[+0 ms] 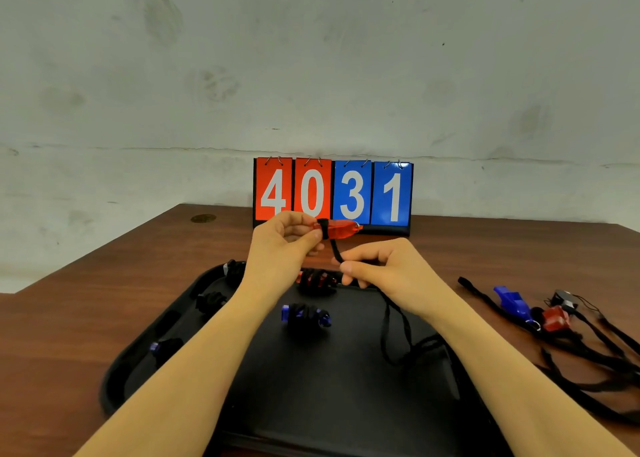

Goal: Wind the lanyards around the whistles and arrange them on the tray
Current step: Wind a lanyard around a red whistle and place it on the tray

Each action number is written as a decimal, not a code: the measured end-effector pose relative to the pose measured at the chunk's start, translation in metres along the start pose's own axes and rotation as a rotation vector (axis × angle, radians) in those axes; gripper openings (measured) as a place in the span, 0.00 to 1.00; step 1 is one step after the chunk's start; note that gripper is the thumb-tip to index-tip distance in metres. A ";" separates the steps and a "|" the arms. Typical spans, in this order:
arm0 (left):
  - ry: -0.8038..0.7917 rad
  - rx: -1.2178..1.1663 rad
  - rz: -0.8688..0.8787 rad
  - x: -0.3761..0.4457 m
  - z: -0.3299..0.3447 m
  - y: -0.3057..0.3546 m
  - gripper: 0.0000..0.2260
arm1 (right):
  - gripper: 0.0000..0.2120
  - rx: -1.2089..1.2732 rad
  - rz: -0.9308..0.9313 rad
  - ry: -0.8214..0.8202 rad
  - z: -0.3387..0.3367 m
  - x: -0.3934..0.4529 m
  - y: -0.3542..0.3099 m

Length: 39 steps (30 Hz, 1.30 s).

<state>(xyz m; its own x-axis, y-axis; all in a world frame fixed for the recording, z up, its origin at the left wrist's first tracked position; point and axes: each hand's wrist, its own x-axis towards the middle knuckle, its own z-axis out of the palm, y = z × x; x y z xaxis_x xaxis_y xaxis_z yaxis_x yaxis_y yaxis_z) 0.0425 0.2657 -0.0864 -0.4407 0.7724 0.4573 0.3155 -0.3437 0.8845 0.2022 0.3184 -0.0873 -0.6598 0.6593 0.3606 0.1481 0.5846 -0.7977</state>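
My left hand (287, 240) pinches one end of a red whistle (341, 229), held level above the far edge of the black tray (346, 404). One turn of its black lanyard (394, 332) circles the whistle beside my fingers. My right hand (375, 266) pinches the lanyard just below the whistle; the rest hangs down onto the tray. Several whistles wound in black cord lie on the tray: a red one (317, 280), a blue one (304, 314), and others (209, 300) along its left side.
On the brown table (86, 318) to the right lie a blue whistle (510, 300), a red whistle (556, 318) and a dark one (564, 299) with tangled black lanyards (595, 359). A flip scoreboard (332, 193) reading 4031 stands by the wall.
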 end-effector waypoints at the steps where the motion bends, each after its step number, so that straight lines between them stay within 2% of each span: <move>1: 0.010 0.026 0.001 0.001 0.000 -0.001 0.06 | 0.06 0.009 -0.010 -0.010 0.000 0.000 -0.001; 7: 0.044 0.171 0.036 0.001 -0.002 -0.004 0.08 | 0.06 0.094 -0.055 -0.067 -0.002 -0.004 -0.006; 10: 0.050 0.250 0.054 0.003 -0.001 -0.007 0.07 | 0.05 -0.015 -0.091 -0.049 0.000 -0.004 -0.006; 12: 0.049 0.308 0.077 0.003 -0.001 -0.008 0.07 | 0.05 -0.222 -0.154 0.076 0.002 -0.004 -0.002; 15: 0.031 0.353 0.121 0.003 -0.001 -0.007 0.06 | 0.11 -0.535 -0.412 0.299 0.007 -0.001 0.005; 18: -0.003 0.375 0.155 0.002 -0.001 -0.004 0.06 | 0.15 -0.591 -0.452 0.365 0.007 0.000 0.008; 20: -0.023 0.386 0.172 0.002 -0.001 -0.003 0.07 | 0.16 -0.565 -0.411 0.388 0.008 0.000 0.008; 24: -0.095 0.384 0.202 -0.002 -0.002 -0.001 0.07 | 0.10 -0.432 -0.327 0.441 0.008 0.001 0.010; 28: -0.185 0.380 0.212 -0.006 0.000 0.000 0.07 | 0.07 -0.301 -0.231 0.479 0.005 0.001 0.011; 39: -0.306 0.286 0.192 -0.009 -0.001 0.007 0.09 | 0.06 0.075 -0.074 0.455 -0.006 0.002 0.011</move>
<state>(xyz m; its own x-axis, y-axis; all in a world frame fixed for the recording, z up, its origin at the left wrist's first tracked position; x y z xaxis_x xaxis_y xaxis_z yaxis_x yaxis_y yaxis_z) 0.0478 0.2558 -0.0843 -0.0962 0.8461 0.5243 0.6052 -0.3685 0.7057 0.2065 0.3286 -0.0924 -0.2741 0.7670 0.5802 0.0480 0.6135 -0.7882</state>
